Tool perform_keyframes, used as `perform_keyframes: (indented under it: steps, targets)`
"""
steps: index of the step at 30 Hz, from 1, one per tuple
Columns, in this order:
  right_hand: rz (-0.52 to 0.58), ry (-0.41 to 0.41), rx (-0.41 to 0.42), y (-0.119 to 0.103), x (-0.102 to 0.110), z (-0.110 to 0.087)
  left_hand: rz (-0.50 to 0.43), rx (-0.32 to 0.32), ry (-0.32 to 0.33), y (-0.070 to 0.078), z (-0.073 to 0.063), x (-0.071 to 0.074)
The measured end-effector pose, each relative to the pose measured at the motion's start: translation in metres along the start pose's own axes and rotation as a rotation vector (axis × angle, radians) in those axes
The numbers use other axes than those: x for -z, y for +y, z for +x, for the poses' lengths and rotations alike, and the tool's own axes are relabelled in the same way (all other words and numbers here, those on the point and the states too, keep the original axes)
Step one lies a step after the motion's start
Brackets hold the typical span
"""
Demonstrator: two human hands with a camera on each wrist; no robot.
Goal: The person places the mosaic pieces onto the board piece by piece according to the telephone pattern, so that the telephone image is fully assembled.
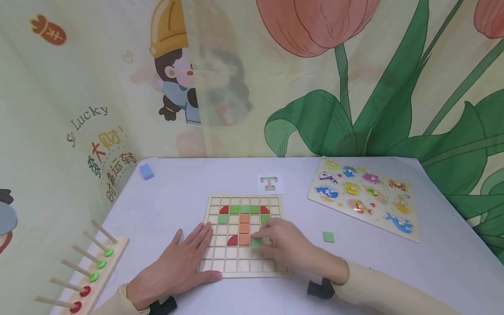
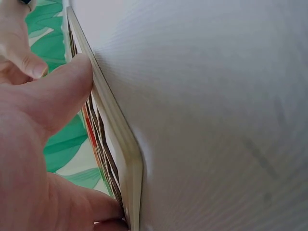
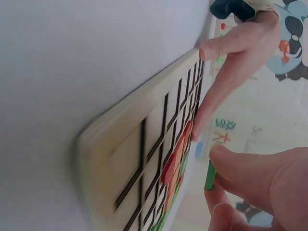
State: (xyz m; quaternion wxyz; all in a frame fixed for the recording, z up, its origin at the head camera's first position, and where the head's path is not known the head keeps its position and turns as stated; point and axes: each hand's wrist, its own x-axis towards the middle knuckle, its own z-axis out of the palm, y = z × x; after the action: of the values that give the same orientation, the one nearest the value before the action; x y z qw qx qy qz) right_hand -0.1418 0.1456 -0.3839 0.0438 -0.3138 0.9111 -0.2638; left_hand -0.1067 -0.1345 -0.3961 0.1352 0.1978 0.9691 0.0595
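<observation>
A wooden grid board point(image 1: 230, 265) lies on the table with red quarter-round, green and orange tiles set in some of its squares. My left hand point(image 1: 177, 263) rests along the board's left side, fingers extended, its thumb at the near edge. Above the board's right part, my right hand point(image 1: 289, 245) pinches a green square tile point(image 3: 210, 175) between thumb and fingers. That tile is just right of the lowest orange tile point(image 1: 244, 239) in the head view. To the left of this orange tile sits a red quarter-round tile point(image 1: 232, 240).
A small pattern card point(image 1: 271, 183) lies behind the board. One loose green tile point(image 1: 328, 237) is right of my right hand. An animal peg puzzle point(image 1: 315, 199) occupies the back right, a blue block point(image 1: 146, 171) the back left, and a peg stand with rings point(image 1: 103, 273) the front left.
</observation>
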Motion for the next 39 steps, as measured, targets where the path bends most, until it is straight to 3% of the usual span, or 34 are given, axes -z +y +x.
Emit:
perform_keyframes:
  steps: [15, 25, 39]
  targets:
    - [-0.07, -0.093, 0.107, -0.026, -0.027, 0.032, 0.005, -0.007, -0.006, 0.0, 0.0, 0.0]
    - [-0.104, -0.11, 0.143, -0.024, -0.034, 0.036, 0.008, -0.007, -0.001, 0.0, -0.001, 0.001]
    - [-0.079, -0.127, 0.116, -0.026, -0.033, 0.04, 0.01, -0.005, 0.0, 0.0, -0.001, 0.001]
